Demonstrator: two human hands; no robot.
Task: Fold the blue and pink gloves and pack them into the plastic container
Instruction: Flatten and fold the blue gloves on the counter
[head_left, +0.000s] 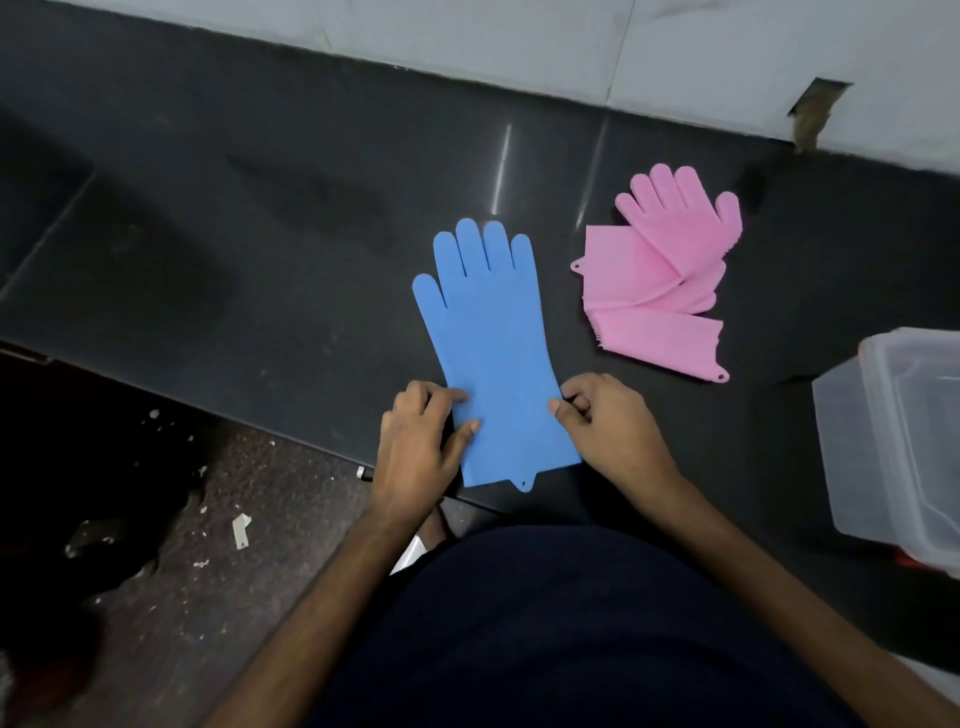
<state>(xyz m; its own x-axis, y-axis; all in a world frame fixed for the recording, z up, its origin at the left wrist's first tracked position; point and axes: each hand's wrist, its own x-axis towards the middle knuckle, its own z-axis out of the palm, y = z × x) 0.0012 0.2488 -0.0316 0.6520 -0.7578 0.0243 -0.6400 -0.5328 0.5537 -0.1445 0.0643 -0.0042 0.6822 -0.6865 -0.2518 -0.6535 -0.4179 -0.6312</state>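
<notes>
Dark-clothed torso at 6 o'clock, against the black counter's near edge. Bare counter lies open toward 10 o'clock. Left hand and right hand pinch opposite cuff edges of the blue glove, flat, fingers toward 12. Pink gloves lie folded at 2 o'clock; plastic container at 3, unoccupied as far as visible.

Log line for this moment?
left hand holds blue glove cuff | right hand pinches cuff | pink gloves heaped | container empty
</notes>
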